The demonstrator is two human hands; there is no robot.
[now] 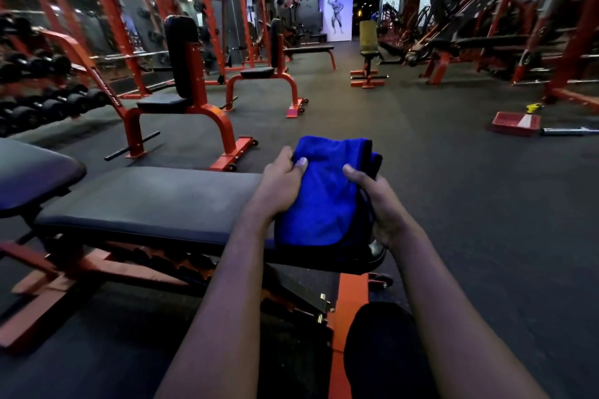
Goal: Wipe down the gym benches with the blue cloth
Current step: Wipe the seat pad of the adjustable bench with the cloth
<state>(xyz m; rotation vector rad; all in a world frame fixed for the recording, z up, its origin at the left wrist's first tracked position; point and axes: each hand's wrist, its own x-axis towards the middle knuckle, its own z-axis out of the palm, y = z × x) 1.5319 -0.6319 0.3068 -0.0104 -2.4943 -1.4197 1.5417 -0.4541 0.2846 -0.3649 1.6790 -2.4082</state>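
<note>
Being gripped at opposite edges by left hand (278, 181) and right hand (382, 204), thumbs curled over: blue cloth (324, 194), likely soft, light, limp, over bench pad (146, 201) end.

Both hands hold a folded blue cloth (324, 194) over the right end of a black padded flat bench (146, 201) on a red frame. The left hand (280, 181) grips the cloth's left edge, thumb on top; the right hand (384, 204) pinches its right edge. Farther left stand two red upright seat benches (184, 74) and a dumbbell rack (39, 94).
</note>
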